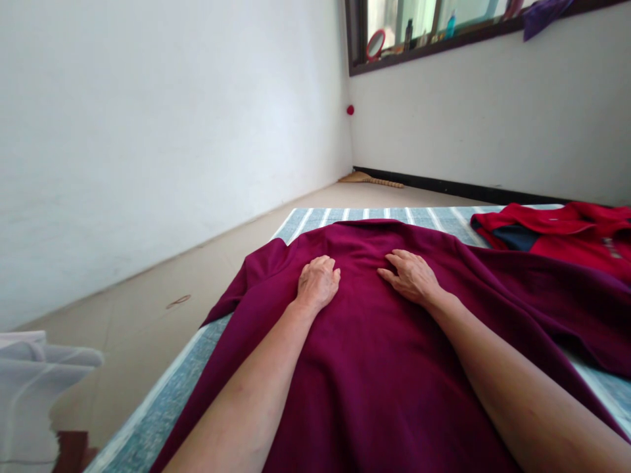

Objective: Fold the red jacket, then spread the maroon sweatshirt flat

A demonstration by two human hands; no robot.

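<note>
A magenta-purple long-sleeved garment (379, 368) lies spread over a surface covered in blue-and-white striped cloth. Its collar end points away from me, and a sleeve stretches out to each side. On the upper left part of the garment rests my left hand (318, 282), palm down, with its fingers slightly bent and nothing visible in them. My right hand (412, 274) lies on the upper right part, palm down and fingers apart. Both hands touch the fabric, with a gap of creased cloth between them.
A red garment with dark blue (566, 233) lies at the right on the striped cloth (315, 220). White walls stand at the left and back. A broom (369, 179) lies in the corner. Pale fabric (34, 387) hangs at the lower left. The window sill (394, 60) holds a mirror and bottles.
</note>
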